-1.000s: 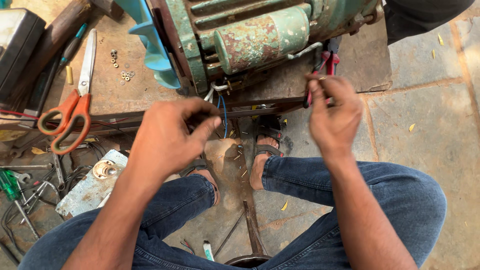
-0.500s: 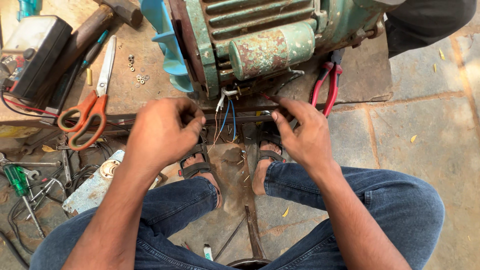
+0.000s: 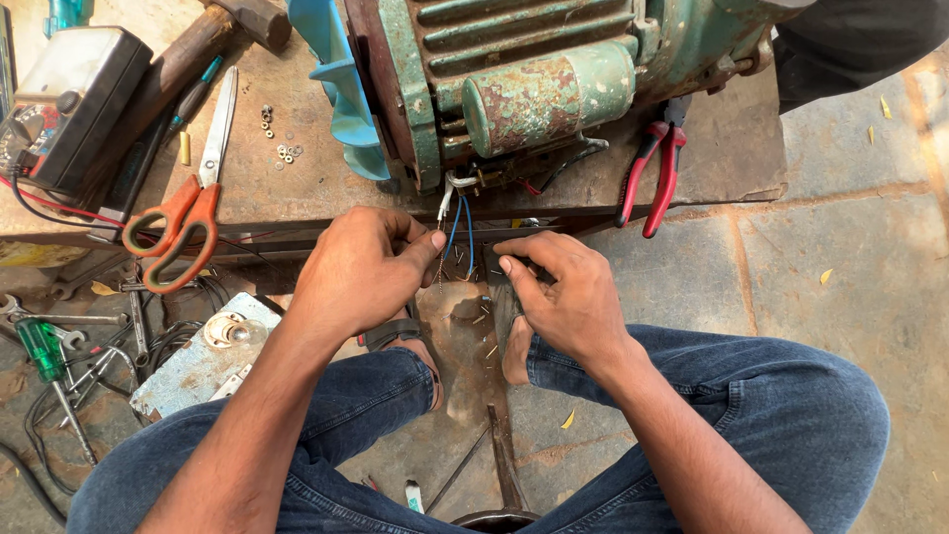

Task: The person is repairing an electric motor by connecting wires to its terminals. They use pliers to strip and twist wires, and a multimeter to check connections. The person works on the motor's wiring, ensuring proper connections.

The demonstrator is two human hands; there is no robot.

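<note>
An old green electric motor (image 3: 554,79) with a blue fan (image 3: 341,89) lies on a low metal bench (image 3: 297,193). Blue and white wires (image 3: 460,222) hang from its underside. My left hand (image 3: 361,267) pinches the bare end of a wire between thumb and fingers just below the bench edge. My right hand (image 3: 559,292) is close beside it, fingers curled, its fingertips at the same wires. I cannot tell whether the right hand grips a wire. My knees in blue jeans frame the lower view.
Red-handled pliers (image 3: 652,173) hang off the bench to the right of the motor. Orange-handled scissors (image 3: 188,213), a meter (image 3: 74,104), a hammer (image 3: 213,40) and small nuts (image 3: 282,148) lie on the left. A green screwdriver (image 3: 44,346) and cables litter the floor.
My right hand has come down and left from beside the pliers to the wires. My left hand shifted right, and both hands now meet under the motor.
</note>
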